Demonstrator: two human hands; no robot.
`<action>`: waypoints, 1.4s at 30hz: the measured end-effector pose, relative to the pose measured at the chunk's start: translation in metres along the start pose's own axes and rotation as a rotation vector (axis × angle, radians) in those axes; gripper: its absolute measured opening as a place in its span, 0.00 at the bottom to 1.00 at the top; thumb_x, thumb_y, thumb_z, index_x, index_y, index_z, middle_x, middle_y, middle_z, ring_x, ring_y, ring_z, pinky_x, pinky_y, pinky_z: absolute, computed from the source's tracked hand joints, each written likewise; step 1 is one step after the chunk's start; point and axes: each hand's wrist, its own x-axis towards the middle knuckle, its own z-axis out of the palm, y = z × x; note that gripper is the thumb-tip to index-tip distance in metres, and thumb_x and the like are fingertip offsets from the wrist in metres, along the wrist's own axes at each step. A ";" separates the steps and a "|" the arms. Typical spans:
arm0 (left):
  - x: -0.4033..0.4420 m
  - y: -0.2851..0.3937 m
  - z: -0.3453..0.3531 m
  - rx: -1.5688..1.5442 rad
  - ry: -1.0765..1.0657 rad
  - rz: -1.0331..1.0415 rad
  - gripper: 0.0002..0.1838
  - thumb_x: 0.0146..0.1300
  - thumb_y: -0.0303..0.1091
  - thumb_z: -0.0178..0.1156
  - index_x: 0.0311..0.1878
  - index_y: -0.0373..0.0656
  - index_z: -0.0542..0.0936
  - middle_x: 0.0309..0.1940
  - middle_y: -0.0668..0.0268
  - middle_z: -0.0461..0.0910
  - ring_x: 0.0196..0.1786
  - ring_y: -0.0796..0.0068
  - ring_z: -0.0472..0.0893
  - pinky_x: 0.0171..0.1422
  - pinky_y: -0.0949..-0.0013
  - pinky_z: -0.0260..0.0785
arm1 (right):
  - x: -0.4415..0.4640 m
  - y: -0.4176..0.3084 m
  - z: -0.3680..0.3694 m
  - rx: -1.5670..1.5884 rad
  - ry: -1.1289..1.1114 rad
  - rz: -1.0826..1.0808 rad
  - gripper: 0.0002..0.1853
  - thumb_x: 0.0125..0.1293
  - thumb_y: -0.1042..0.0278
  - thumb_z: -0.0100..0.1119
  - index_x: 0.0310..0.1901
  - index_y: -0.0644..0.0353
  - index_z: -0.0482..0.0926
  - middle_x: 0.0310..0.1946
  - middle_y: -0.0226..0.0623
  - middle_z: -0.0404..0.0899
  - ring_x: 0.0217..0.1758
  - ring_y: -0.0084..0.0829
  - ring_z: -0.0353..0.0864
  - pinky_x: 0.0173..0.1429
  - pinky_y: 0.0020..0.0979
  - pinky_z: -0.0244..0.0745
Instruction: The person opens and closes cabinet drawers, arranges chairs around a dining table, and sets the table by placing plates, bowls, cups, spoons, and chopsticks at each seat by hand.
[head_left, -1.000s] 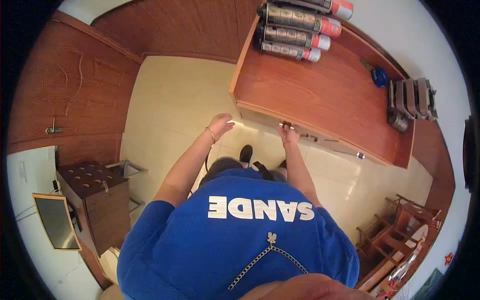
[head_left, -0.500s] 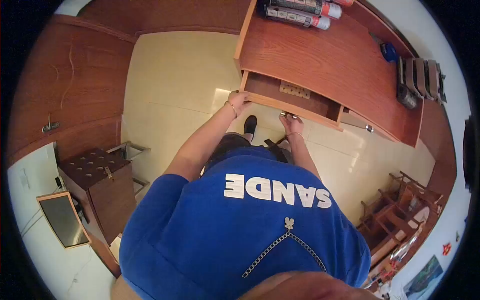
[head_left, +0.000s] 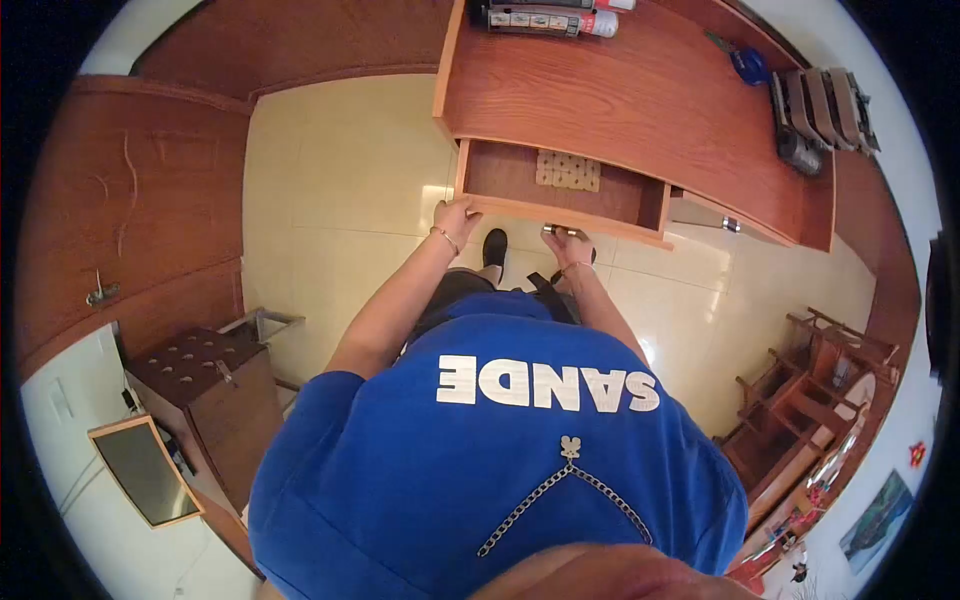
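A wooden drawer (head_left: 500, 165) stands pulled out from the desk (head_left: 580, 90). Inside it, toward the back, lies a flat beige piece with a grid of dark marks (head_left: 568, 170). My left hand (head_left: 457, 215) is at the drawer's left front corner, its fingers curled on the front panel. Lower down on the front, my right hand (head_left: 569, 245) has its fingers closed around a metal drawer handle (head_left: 552, 230).
On the desk are tubes with white caps (head_left: 555, 22), a blue round object (head_left: 748, 67) and a rack-like item (head_left: 820, 110). A second handle (head_left: 731, 225) is right of the drawer. A brown cabinet (head_left: 205, 390) stands left, wooden chairs (head_left: 810, 390) right.
The drawer is farther out, and more of the beige piece shows inside. Both hands have come back with it. The whole view has shifted slightly.
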 end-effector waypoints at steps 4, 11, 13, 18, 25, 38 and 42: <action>-0.008 0.018 0.025 -0.053 -0.047 0.068 0.26 0.62 0.22 0.59 0.60 0.26 0.61 0.40 0.55 0.73 0.42 0.62 0.78 0.59 0.57 0.76 | 0.026 -0.019 0.021 0.042 -0.004 -0.022 0.17 0.63 0.91 0.48 0.54 0.76 0.64 0.46 0.50 0.73 0.45 0.46 0.81 0.53 0.50 0.85; -0.038 0.034 0.066 0.916 0.011 0.641 0.48 0.52 0.31 0.67 0.72 0.28 0.50 0.69 0.41 0.61 0.70 0.49 0.65 0.71 0.60 0.62 | 0.071 -0.048 0.047 0.088 -0.027 -0.047 0.24 0.63 0.91 0.46 0.61 0.73 0.58 0.48 0.52 0.72 0.42 0.51 0.82 0.51 0.50 0.86; -0.037 0.024 0.074 1.295 0.018 1.020 0.48 0.52 0.33 0.68 0.72 0.27 0.53 0.69 0.40 0.61 0.71 0.46 0.62 0.74 0.58 0.56 | 0.083 -0.051 0.051 0.097 0.014 -0.052 0.23 0.64 0.90 0.48 0.61 0.69 0.61 0.48 0.52 0.74 0.44 0.52 0.83 0.50 0.48 0.86; -0.034 0.006 0.101 1.261 -0.119 1.009 0.47 0.52 0.32 0.68 0.71 0.28 0.54 0.68 0.40 0.61 0.71 0.45 0.63 0.75 0.58 0.55 | 0.090 -0.070 0.056 -0.017 0.009 -0.041 0.22 0.66 0.84 0.53 0.60 0.72 0.61 0.46 0.54 0.77 0.44 0.49 0.84 0.48 0.45 0.87; -0.030 -0.027 0.029 1.191 -0.043 0.750 0.41 0.53 0.29 0.65 0.70 0.33 0.59 0.68 0.43 0.61 0.67 0.48 0.68 0.70 0.59 0.64 | 0.093 -0.075 -0.033 -0.312 -0.074 0.084 0.26 0.67 0.60 0.60 0.58 0.71 0.67 0.44 0.53 0.79 0.40 0.43 0.84 0.42 0.41 0.86; -0.185 -0.243 -0.222 2.198 0.087 -0.201 0.19 0.52 0.45 0.64 0.40 0.40 0.86 0.43 0.54 0.85 0.52 0.55 0.82 0.55 0.56 0.75 | 0.265 -0.061 -0.288 -1.216 0.041 -0.185 0.24 0.66 0.64 0.57 0.63 0.59 0.71 0.42 0.46 0.82 0.35 0.37 0.85 0.36 0.39 0.83; -0.235 -0.307 -0.179 1.293 0.547 -0.327 0.24 0.52 0.40 0.67 0.52 0.36 0.82 0.47 0.47 0.83 0.54 0.54 0.81 0.59 0.59 0.72 | 0.254 -0.092 -0.254 -1.534 0.170 -0.462 0.31 0.63 0.58 0.60 0.66 0.62 0.67 0.42 0.55 0.83 0.40 0.46 0.86 0.45 0.42 0.82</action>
